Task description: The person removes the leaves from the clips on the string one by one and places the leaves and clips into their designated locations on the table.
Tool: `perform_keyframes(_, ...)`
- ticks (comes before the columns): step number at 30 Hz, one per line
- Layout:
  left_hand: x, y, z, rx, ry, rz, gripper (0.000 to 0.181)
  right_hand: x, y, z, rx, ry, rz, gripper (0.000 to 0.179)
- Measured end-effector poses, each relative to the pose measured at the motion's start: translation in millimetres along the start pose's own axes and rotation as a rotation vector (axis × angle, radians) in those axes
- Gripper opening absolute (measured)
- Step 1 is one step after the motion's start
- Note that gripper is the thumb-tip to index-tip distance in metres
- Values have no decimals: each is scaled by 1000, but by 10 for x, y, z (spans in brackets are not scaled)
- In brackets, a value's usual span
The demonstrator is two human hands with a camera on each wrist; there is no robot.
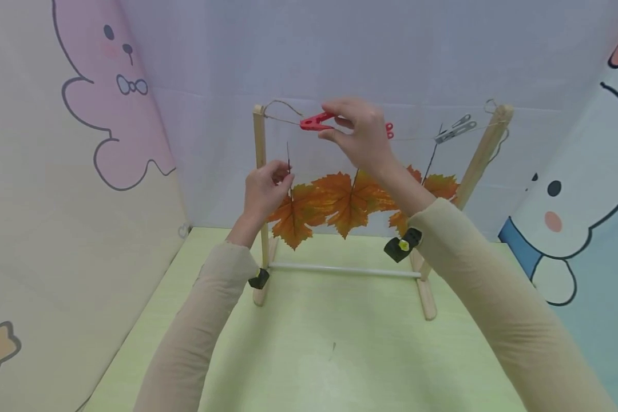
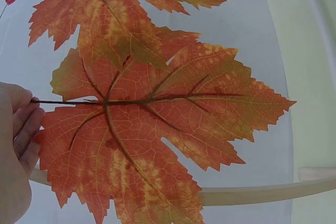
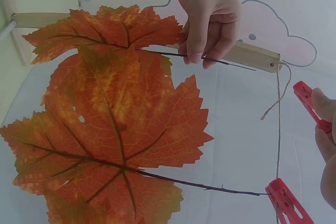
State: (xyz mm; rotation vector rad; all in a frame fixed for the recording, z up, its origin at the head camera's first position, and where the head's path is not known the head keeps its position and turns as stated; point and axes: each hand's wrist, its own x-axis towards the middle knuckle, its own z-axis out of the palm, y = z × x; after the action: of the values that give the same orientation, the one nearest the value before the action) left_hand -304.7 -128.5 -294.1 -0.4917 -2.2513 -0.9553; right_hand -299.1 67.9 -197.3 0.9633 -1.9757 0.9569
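My left hand (image 1: 268, 189) pinches the dark stem of an orange maple-like leaf (image 2: 157, 114), which hangs below the fingers with the stem end pointing up. My right hand (image 1: 360, 134) holds a red clothespin (image 1: 315, 122) between thumb and fingers, near the twine (image 3: 279, 129) and above the left hand. Another red clothespin (image 3: 286, 200) grips the twine and the stem of a middle leaf (image 1: 347, 200); in the head view the right hand mostly covers it. Farther right, a grey clothespin (image 1: 455, 129) holds the stem of a third leaf (image 1: 440, 186).
The twine runs between two wooden posts, a left one (image 1: 260, 137) and a right one (image 1: 486, 149). A white rod (image 1: 340, 269) joins them low down. The stand is on a pale green table (image 1: 298, 343), with a printed cloth (image 1: 211, 57) behind.
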Motion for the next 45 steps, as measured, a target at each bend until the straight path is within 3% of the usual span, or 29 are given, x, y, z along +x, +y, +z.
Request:
perform_keyframes(7,-48,-75,-6,2,5,13,10,-166,13,-7,-51,3,-39,34)
perform_keyframes(13,-108,-126,-39,6,-6,6,10,-303,-4,-10,-20,-16,-43,33)
perform_keyframes(23,-211,-208,-102,21,-43,-13,10,-521,86,-1,-33,-5,-146,32)
perform_keyframes(45,-586,-514,-282,108,-148,-49,9,-1158,251,-125,-36,-86,23,28)
